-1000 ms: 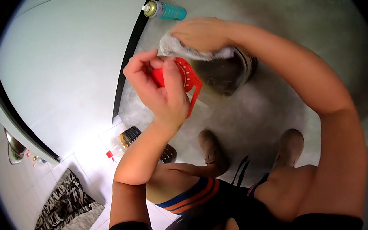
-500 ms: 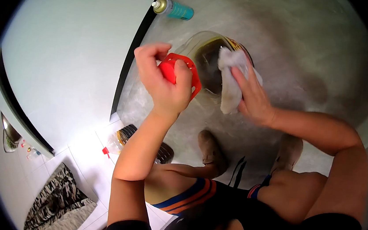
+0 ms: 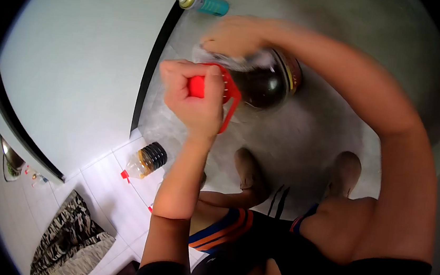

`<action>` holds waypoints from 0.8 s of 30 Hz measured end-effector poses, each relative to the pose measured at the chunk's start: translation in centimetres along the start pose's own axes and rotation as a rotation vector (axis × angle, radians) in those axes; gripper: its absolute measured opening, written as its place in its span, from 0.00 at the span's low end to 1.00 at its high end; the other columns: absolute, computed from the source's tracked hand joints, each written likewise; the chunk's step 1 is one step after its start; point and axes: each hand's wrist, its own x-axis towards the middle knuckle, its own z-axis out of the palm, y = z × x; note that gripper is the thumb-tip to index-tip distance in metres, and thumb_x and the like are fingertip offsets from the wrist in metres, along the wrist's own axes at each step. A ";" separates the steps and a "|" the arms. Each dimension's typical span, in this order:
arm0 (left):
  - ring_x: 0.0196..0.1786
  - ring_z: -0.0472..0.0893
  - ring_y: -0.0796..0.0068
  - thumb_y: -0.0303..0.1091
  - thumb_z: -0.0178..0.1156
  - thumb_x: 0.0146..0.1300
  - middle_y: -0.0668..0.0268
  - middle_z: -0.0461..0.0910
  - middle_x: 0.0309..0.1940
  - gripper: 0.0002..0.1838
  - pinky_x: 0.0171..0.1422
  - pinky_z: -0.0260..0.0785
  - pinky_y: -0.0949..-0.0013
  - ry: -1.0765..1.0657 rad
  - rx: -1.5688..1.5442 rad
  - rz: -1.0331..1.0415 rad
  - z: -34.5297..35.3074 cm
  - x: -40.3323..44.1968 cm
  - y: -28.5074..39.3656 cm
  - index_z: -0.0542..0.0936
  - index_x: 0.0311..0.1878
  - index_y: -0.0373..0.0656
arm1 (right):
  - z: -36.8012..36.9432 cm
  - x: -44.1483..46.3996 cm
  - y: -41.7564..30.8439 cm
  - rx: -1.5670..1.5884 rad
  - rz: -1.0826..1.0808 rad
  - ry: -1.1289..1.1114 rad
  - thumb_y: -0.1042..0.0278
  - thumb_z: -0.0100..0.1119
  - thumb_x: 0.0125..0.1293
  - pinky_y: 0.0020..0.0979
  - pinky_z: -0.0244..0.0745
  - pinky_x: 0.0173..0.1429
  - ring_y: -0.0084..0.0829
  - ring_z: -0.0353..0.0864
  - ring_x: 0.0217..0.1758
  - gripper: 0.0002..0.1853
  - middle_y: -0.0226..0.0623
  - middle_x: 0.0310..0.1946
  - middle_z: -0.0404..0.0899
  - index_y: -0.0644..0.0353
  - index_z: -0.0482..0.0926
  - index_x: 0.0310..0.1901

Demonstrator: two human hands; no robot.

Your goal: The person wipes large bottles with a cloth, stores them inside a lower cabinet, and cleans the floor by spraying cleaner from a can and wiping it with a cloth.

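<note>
My left hand (image 3: 195, 92) is closed round the red cap and handle (image 3: 229, 93) at the neck of a large clear plastic bottle (image 3: 267, 86). Dark liquid shows inside the bottle, and a yellow and red label is partly visible on its far side. My right hand (image 3: 235, 35), smeared by motion, reaches across the top of the bottle. Under it a white cloth (image 3: 259, 60) lies pressed on the bottle's upper side, mostly hidden by the fingers.
A teal spray can (image 3: 214, 5) lies beyond the hands by the white panel (image 3: 84, 61) with a dark edge. Another bottle with a red cap (image 3: 149, 161) lies on the tiles at left. Camouflage cloth (image 3: 67, 234) lies at lower left. My feet (image 3: 248, 169) are on the grey floor.
My right hand has swung left with the white cloth, from the right side of the bottle to its top. The left hand keeps its grip on the handle, and the bottle has shifted slightly.
</note>
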 end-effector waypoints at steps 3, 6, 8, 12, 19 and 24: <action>0.34 0.71 0.69 0.24 0.66 0.48 0.63 0.71 0.29 0.07 0.40 0.65 0.70 -0.045 -0.014 0.082 -0.5 0.6 -0.9 0.75 0.25 0.40 | 3.1 5.0 5.3 0.502 -0.169 0.029 0.62 0.44 0.65 0.32 0.68 0.51 0.35 0.74 0.42 0.14 0.44 0.40 0.79 0.62 0.76 0.42; 0.33 0.71 0.66 0.25 0.67 0.45 0.61 0.71 0.29 0.08 0.38 0.65 0.70 -0.171 -0.075 0.311 -0.6 2.3 -1.4 0.76 0.26 0.41 | 5.0 3.9 6.4 0.931 -0.147 0.122 0.63 0.45 0.66 0.29 0.68 0.54 0.28 0.74 0.46 0.17 0.36 0.43 0.79 0.64 0.76 0.49; 0.33 0.71 0.63 0.29 0.66 0.44 0.59 0.71 0.31 0.10 0.38 0.65 0.68 -0.312 -0.077 0.466 -0.9 3.6 -2.2 0.76 0.31 0.40 | 5.0 0.8 5.8 1.033 -0.057 0.219 0.64 0.44 0.66 0.29 0.66 0.57 0.28 0.74 0.49 0.18 0.35 0.45 0.78 0.62 0.75 0.53; 0.38 0.69 0.60 0.37 0.61 0.50 0.58 0.70 0.36 0.16 0.42 0.65 0.63 -0.449 0.139 0.653 -1.8 5.3 -1.9 0.77 0.41 0.40 | 6.3 -5.9 0.4 0.882 0.330 0.677 0.68 0.41 0.66 0.31 0.61 0.65 0.33 0.70 0.58 0.23 0.42 0.56 0.73 0.62 0.68 0.61; 0.41 0.70 0.66 0.30 0.58 0.60 0.61 0.72 0.32 0.05 0.47 0.63 0.65 -0.061 -0.075 -0.128 -0.1 -1.1 1.4 0.77 0.32 0.39 | 12.1 -9.9 -8.8 0.511 0.454 1.173 0.77 0.47 0.54 0.45 0.56 0.70 0.61 0.58 0.66 0.35 0.61 0.65 0.56 0.55 0.58 0.68; 0.35 0.70 0.74 0.25 0.59 0.58 0.65 0.73 0.30 0.05 0.41 0.62 0.72 0.079 -0.118 -0.095 1.0 -1.8 1.2 0.78 0.27 0.38 | 11.7 -9.7 -10.0 0.341 0.504 1.059 0.77 0.54 0.50 0.48 0.53 0.71 0.60 0.56 0.67 0.39 0.61 0.66 0.54 0.54 0.60 0.68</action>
